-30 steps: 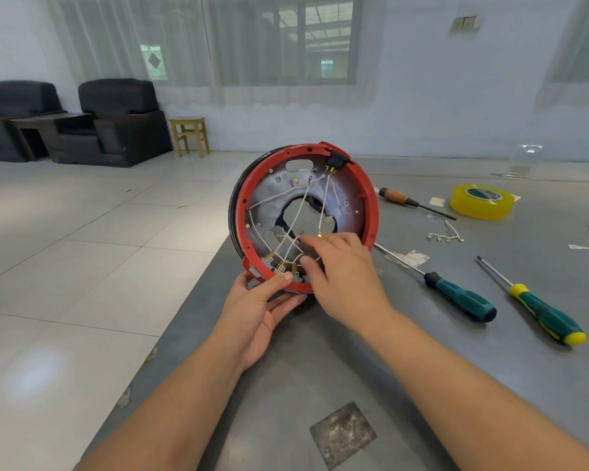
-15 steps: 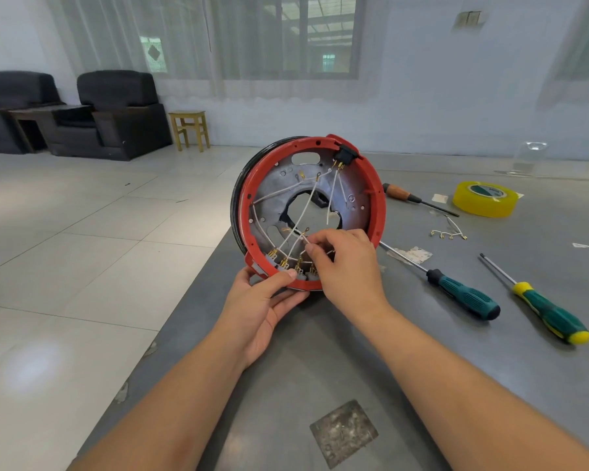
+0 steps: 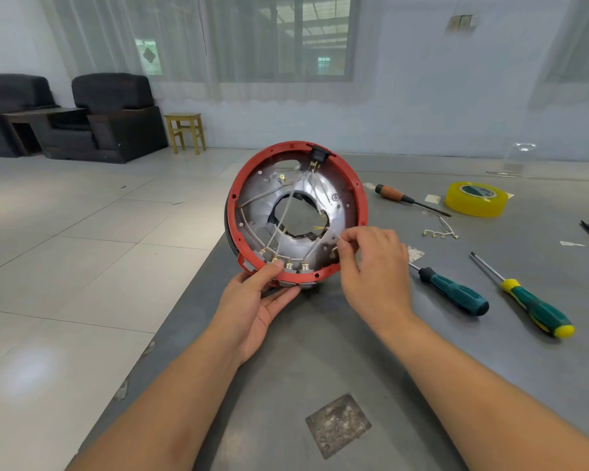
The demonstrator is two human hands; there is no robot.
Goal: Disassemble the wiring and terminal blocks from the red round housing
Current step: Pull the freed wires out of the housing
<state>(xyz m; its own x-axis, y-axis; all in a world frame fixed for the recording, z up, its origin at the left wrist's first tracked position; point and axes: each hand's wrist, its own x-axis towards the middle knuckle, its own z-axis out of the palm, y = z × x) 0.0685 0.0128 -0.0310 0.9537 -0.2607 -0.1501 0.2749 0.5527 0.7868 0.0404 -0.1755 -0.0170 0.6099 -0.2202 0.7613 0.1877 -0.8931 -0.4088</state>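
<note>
Head view: right hand [image 3: 374, 263] pinches one loosened wire [image 3: 334, 236], left hand [image 3: 259, 300] grips red housing [image 3: 363, 212]; terminal blocks [image 3: 291, 266] remain wired.

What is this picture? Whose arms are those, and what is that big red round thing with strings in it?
The arms belong to a person. The camera sits on the person's head and looks down, so you see what they see. There is no robot here.

The red round housing is the shell of some machine, stood on edge at the corner of a grey table. The strings are thin white wires running to little metal ends near the bottom rim. The left hand holds the bottom rim to steady the housing. The right hand pinches one wire at the housing's right side.

On the table to the right lie three screwdrivers: one with a brown handle, one dark green, one green and yellow. There is also a yellow roll of tape and a small loose bunch of wires.
</note>
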